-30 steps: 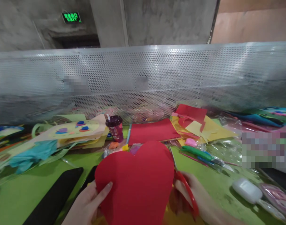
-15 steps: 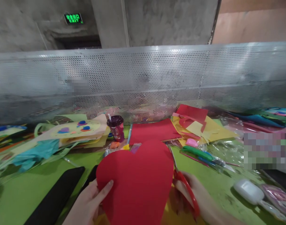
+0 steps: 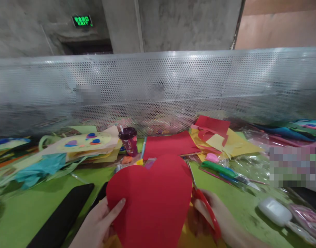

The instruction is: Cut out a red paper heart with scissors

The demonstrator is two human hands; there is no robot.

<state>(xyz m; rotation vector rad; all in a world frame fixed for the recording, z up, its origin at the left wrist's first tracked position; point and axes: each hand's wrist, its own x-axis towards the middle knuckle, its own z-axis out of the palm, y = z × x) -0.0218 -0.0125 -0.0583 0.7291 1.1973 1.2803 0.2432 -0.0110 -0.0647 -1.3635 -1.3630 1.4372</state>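
Observation:
A large red paper heart [image 3: 152, 199] stands up in front of me, its lower tip cut off by the bottom of the picture. My left hand [image 3: 102, 220] pinches its left edge, thumb on the near face and fingers behind. In my right hand [image 3: 208, 213] are red-handled scissors [image 3: 207, 210], their blades pointing up along the heart's right edge. Part of the blades lies behind the paper, so how far they are apart does not show. Yellow paper [image 3: 190, 227] shows below and behind the heart.
Red sheets [image 3: 169, 144], a lidded cup [image 3: 128, 141] and yellow scraps [image 3: 240, 143] lie beyond the heart. Green-handled scissors [image 3: 217, 167] and a white case [image 3: 274, 210] are on the right. A black flat object [image 3: 63, 215] lies left. A perforated metal panel [image 3: 173, 79] closes off the back.

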